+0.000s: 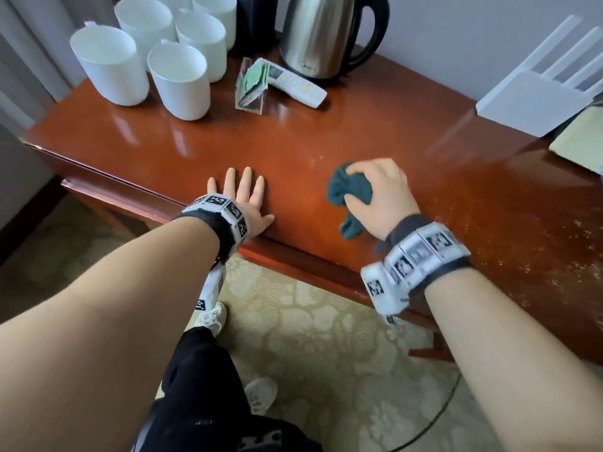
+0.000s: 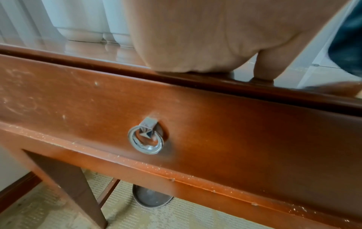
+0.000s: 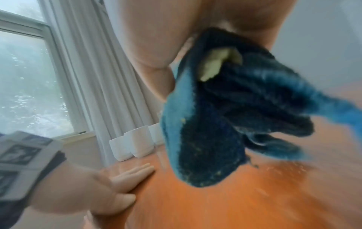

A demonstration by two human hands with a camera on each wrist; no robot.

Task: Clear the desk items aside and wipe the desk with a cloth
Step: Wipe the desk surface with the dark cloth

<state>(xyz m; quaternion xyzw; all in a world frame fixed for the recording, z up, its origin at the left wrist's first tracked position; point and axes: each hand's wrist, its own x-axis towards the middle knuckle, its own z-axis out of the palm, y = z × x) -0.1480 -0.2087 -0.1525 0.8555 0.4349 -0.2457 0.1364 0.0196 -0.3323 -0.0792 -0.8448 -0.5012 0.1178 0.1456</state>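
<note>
My right hand [image 1: 378, 190] grips a bunched dark blue cloth [image 1: 350, 194] and presses it on the glossy red-brown desk [image 1: 287, 135] near the front edge. In the right wrist view the cloth [image 3: 225, 124] hangs crumpled from my palm, blurred. My left hand [image 1: 244, 197] lies flat on the desk top with straight fingers [image 3: 135, 170], to the left of the cloth, its heel at the front edge. Pale dust specks cover the desk's right part [image 1: 538, 230].
Several white cups [image 1: 177, 81] stand at the back left. A clear card stand [image 1: 253, 84], a white remote [image 1: 298, 86] and a steel kettle [image 1: 321, 34] sit at the back. A white router [image 1: 535, 99] is at the right. A drawer ring pull [image 2: 146, 137] faces me.
</note>
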